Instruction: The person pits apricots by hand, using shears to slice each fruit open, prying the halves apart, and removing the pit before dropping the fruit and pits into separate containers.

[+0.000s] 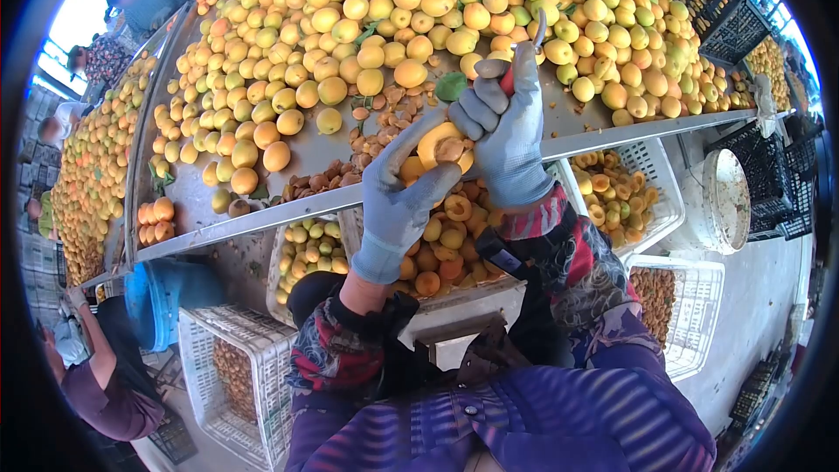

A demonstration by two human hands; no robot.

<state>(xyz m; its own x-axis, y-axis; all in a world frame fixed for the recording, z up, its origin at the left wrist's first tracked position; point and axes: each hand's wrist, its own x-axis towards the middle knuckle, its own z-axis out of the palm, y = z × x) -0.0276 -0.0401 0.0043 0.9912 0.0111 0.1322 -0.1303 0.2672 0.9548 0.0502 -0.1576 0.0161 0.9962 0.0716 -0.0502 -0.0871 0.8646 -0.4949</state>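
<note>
My left hand [389, 201], in a grey-blue glove, pinches a cut apricot [428, 145] between thumb and fingers; its brown pit [450, 150] shows in the orange flesh. Close beside it, my gloved right hand [511, 144] is closed around a small knife [540, 28] with a curved metal blade pointing up and away from the fruit. A bit of red handle shows between the fingers. Below both hands sits a crate of apricot halves [457, 207]. Loose brown pits [325, 179] lie along the table edge to the left of my left hand.
Whole apricots [367, 52] are heaped across the metal table [301, 208]. White crates [677, 201] of fruit stand under its edge, and crates of pits [234, 376] sit on the floor. A white bucket [725, 201], blue bin [166, 301] and black crates [738, 31] flank them. Other people work at left.
</note>
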